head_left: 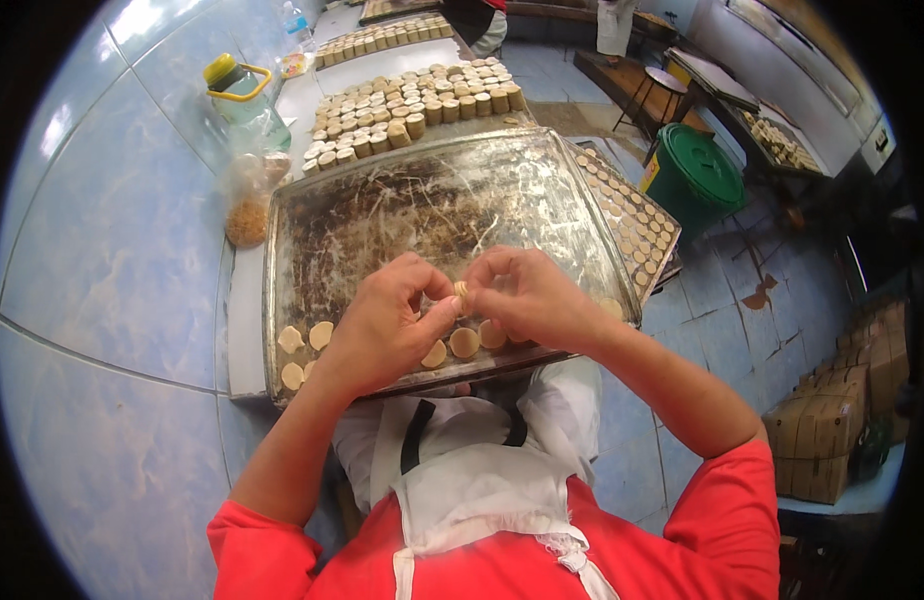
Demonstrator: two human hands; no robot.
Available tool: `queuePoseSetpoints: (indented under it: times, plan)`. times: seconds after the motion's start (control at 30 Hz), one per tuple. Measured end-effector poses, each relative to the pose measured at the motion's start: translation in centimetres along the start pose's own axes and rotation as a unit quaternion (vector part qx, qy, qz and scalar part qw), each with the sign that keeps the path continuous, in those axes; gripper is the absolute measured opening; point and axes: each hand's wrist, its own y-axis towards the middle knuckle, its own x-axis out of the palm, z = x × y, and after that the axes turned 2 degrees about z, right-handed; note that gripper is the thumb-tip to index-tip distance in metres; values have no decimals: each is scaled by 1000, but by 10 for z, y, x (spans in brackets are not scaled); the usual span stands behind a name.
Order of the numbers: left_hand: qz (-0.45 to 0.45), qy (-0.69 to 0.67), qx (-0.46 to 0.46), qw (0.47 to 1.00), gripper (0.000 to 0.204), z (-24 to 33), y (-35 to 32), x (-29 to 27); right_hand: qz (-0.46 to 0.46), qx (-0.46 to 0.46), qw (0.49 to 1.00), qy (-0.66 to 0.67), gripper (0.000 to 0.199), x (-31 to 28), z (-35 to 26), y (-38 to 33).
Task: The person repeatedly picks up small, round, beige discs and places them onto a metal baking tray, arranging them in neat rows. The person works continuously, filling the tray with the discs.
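Note:
Over the near half of a worn metal baking tray (pixel 422 215), my two hands meet fingertip to fingertip. Between them is a small stack of thin pale dough rounds (pixel 462 289). My left hand (pixel 402 305) pinches it with thumb and forefinger from the left. From the right, my right hand (pixel 527 295) grips the same stack, its fingers curled. Along the tray's near edge lie flat dough discs, among them one disc (pixel 465 343) below my hands and another disc (pixel 322 335) at the left. My hands and forearms hide part of that row.
Beyond the tray, many short dough cylinders (pixel 412 105) stand in rows on the table. At the left are a yellow-lidded jar (pixel 247 105) and a bag of brown crumbs (pixel 247 220). A disc-filled tray (pixel 632 220), a green lidded bin (pixel 694 170) and cardboard boxes (pixel 822 430) are at the right.

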Motion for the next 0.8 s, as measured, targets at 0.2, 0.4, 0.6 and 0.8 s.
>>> queuePoseSetpoints:
  times: [0.2,0.4,0.6,0.8]
  plan:
    - [-5,156,-11,988,14,-5,-2,-8,3,-16,1000,-18,23,-4,13,4]
    - [-51,25,-14,998,18,7,6,-1,-26,-53,998,-25,17,-16,5,-2]
    - [-42,155,8,987,16,9,16,11,92,-126,899,-410,14,-34,7,-19]
    - [-39,150,60,986,16,14,31,10,38,-12,999,-25,31,-48,8,-18]
